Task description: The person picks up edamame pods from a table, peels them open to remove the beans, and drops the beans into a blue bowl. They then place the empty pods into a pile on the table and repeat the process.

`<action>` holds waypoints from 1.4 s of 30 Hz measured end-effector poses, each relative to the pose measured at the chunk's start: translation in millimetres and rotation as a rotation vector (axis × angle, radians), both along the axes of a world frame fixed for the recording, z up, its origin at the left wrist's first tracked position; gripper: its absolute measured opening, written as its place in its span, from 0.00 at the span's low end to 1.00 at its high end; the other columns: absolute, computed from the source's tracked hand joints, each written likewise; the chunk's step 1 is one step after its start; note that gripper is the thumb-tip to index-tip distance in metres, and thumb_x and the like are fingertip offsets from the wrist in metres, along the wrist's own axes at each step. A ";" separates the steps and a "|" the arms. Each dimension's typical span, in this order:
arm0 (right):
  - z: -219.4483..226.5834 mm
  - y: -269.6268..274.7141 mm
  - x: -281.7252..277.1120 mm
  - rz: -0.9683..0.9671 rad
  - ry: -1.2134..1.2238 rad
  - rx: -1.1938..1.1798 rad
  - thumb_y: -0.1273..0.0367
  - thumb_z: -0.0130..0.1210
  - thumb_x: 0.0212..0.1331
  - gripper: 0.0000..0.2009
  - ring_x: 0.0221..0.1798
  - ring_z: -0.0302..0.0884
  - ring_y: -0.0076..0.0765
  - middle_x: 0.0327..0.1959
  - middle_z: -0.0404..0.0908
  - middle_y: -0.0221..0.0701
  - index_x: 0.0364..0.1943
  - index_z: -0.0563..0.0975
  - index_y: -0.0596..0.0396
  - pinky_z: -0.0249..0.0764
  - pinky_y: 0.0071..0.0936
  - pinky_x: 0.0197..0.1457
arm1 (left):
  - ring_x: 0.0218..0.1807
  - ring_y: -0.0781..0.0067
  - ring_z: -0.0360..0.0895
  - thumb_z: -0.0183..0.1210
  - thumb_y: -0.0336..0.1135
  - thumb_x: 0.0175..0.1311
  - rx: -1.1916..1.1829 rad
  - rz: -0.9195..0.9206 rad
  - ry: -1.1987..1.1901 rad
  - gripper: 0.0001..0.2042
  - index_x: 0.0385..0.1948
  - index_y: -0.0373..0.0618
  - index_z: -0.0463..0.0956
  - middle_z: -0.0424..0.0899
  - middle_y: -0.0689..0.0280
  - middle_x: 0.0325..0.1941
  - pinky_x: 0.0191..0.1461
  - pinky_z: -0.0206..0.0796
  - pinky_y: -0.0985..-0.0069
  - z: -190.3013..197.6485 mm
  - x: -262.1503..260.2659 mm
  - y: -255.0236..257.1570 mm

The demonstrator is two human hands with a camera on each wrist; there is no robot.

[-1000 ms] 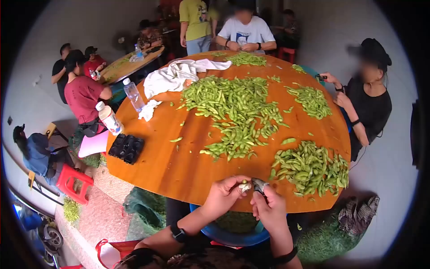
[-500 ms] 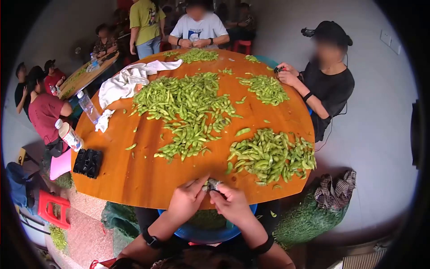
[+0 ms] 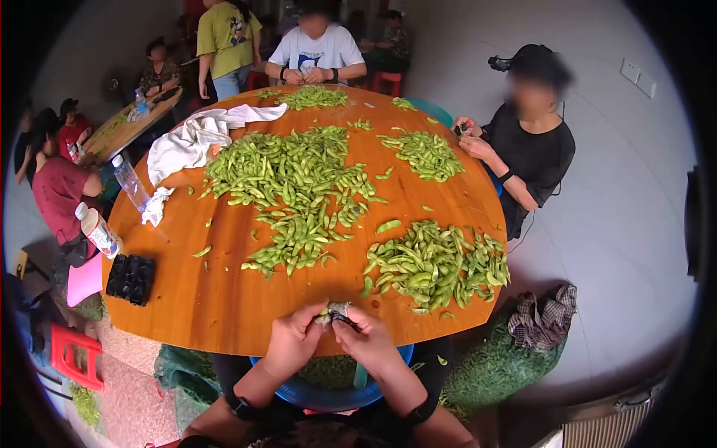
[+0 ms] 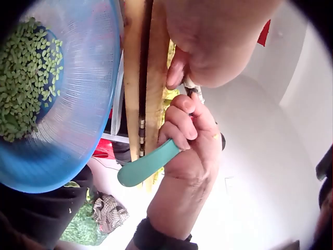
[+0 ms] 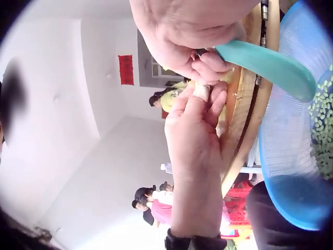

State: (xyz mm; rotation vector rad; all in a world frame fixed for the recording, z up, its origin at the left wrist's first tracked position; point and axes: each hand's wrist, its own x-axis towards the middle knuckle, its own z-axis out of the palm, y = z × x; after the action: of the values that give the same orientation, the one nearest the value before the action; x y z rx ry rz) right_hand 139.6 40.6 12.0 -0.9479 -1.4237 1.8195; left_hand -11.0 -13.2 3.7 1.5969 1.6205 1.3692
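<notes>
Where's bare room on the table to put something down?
Near edge of the table, between the black tray and left hand. A narrower gap runs between the big pile and the nearer right pile. Crowded: the middle, under the big pile, and the left edge, with cloth and bottles.

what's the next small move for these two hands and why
Probably hold the left hand steady and press the teal-handled tool in the right hand against the small greenish piece pinched in the left: the hands meet there, with green pods heaped on the table and loose beans in the blue basin below.
</notes>
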 end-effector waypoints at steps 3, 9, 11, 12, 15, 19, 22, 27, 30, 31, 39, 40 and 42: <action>19.8 2.5 4.6 0.030 0.018 -0.208 0.70 0.51 0.66 0.08 0.22 0.61 0.10 0.25 0.71 0.18 0.45 0.79 0.48 0.58 0.11 0.23 | 0.38 0.75 0.83 0.53 0.21 0.63 -0.038 -0.101 -0.290 0.14 0.51 0.36 0.74 0.84 0.61 0.38 0.44 0.76 0.77 -2.2 -4.0 4.0; 21.8 10.4 8.6 0.124 0.042 -0.295 0.69 0.51 0.66 0.08 0.22 0.61 0.10 0.24 0.70 0.17 0.45 0.79 0.48 0.57 0.11 0.23 | 0.38 0.75 0.81 0.49 0.22 0.67 -0.186 -0.243 -0.726 0.11 0.49 0.36 0.73 0.82 0.63 0.39 0.41 0.76 0.78 5.8 -15.9 9.7; 17.7 6.1 5.9 0.077 0.022 -0.207 0.70 0.51 0.65 0.08 0.23 0.64 0.12 0.25 0.72 0.19 0.45 0.79 0.50 0.61 0.13 0.25 | 0.37 0.76 0.81 0.49 0.22 0.67 -0.217 -0.267 -0.755 0.10 0.47 0.37 0.73 0.82 0.63 0.39 0.40 0.76 0.79 9.4 -16.3 9.0; 15.3 3.4 5.1 0.034 0.000 -0.119 0.71 0.52 0.64 0.08 0.24 0.67 0.13 0.26 0.74 0.21 0.45 0.79 0.52 0.65 0.14 0.27 | 0.36 0.76 0.81 0.51 0.22 0.66 -0.217 -0.206 -0.610 0.09 0.46 0.37 0.73 0.82 0.63 0.37 0.38 0.75 0.79 10.2 -13.7 8.1; 6.7 -6.9 4.7 -0.076 -0.162 0.348 0.73 0.54 0.61 0.10 0.28 0.72 0.18 0.28 0.79 0.27 0.46 0.78 0.56 0.72 0.21 0.33 | 0.34 0.73 0.81 0.53 0.23 0.61 -0.137 -0.095 -0.216 0.09 0.43 0.38 0.74 0.82 0.61 0.35 0.35 0.74 0.77 17.5 -6.9 4.5; 7.3 -14.0 1.3 -0.097 -0.221 0.537 0.74 0.55 0.59 0.11 0.29 0.77 0.30 0.28 0.79 0.40 0.45 0.77 0.56 0.73 0.26 0.36 | 0.31 0.54 0.81 0.53 0.22 0.54 0.031 0.020 0.272 0.09 0.38 0.38 0.72 0.79 0.53 0.28 0.33 0.73 0.63 17.5 -3.9 6.4; 0.1 -14.8 -1.1 -0.105 -0.279 0.473 0.74 0.54 0.59 0.10 0.30 0.79 0.35 0.28 0.78 0.43 0.45 0.77 0.55 0.73 0.28 0.36 | 0.33 0.45 0.78 0.52 0.22 0.53 0.028 0.073 0.299 0.09 0.37 0.40 0.72 0.79 0.51 0.32 0.37 0.72 0.57 12.0 -2.9 9.3; 6.4 2.1 20.7 -0.269 -0.277 0.432 0.75 0.54 0.60 0.12 0.26 0.70 0.19 0.26 0.78 0.27 0.47 0.78 0.52 0.70 0.20 0.32 | 0.32 0.50 0.78 0.52 0.21 0.54 0.066 0.105 0.387 0.09 0.37 0.41 0.74 0.77 0.54 0.32 0.36 0.73 0.62 18.8 3.5 -3.6; 13.2 27.4 44.2 -0.371 -0.386 0.567 0.75 0.51 0.61 0.05 0.21 0.66 0.18 0.20 0.73 0.25 0.39 0.77 0.58 0.65 0.20 0.26 | 0.33 0.55 0.80 0.55 0.25 0.54 -0.042 -0.147 0.445 0.13 0.42 0.44 0.76 0.79 0.57 0.35 0.36 0.74 0.65 19.0 9.0 -21.7; 9.8 35.0 51.6 -0.370 -0.486 0.617 0.75 0.51 0.62 0.04 0.21 0.65 0.15 0.19 0.72 0.22 0.35 0.76 0.59 0.63 0.18 0.24 | 0.33 0.55 0.80 0.55 0.25 0.54 -0.042 -0.143 0.449 0.13 0.42 0.44 0.76 0.79 0.57 0.35 0.36 0.74 0.65 23.3 8.3 -22.4; 9.0 24.9 47.0 -0.320 -0.469 0.620 0.75 0.52 0.58 0.04 0.27 0.76 0.52 0.24 0.75 0.47 0.35 0.74 0.62 0.70 0.34 0.30 | 0.45 0.45 0.74 0.55 0.24 0.51 0.051 0.443 0.852 0.10 0.36 0.38 0.78 0.75 0.52 0.41 0.45 0.72 0.60 29.8 -77.5 44.0; 8.0 23.1 45.2 -0.300 -0.438 0.618 0.75 0.53 0.58 0.05 0.30 0.78 0.54 0.27 0.76 0.48 0.36 0.74 0.62 0.72 0.35 0.32 | 0.44 0.47 0.75 0.55 0.23 0.51 0.026 0.450 0.848 0.10 0.37 0.39 0.78 0.76 0.54 0.42 0.46 0.71 0.60 21.1 -89.8 53.3; 4.4 21.2 41.7 -0.265 -0.438 0.643 0.75 0.53 0.58 0.06 0.34 0.78 0.56 0.29 0.77 0.49 0.37 0.74 0.62 0.73 0.36 0.35 | 0.43 0.49 0.75 0.55 0.22 0.51 0.006 0.455 0.845 0.11 0.38 0.39 0.78 0.76 0.55 0.43 0.47 0.70 0.60 20.0 -98.5 60.2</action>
State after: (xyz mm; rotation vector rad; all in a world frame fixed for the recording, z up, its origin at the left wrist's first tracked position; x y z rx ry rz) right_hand 181.4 61.7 16.5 -1.1452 -1.8740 0.8881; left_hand -109.4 47.0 23.7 2.0449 2.5880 0.9021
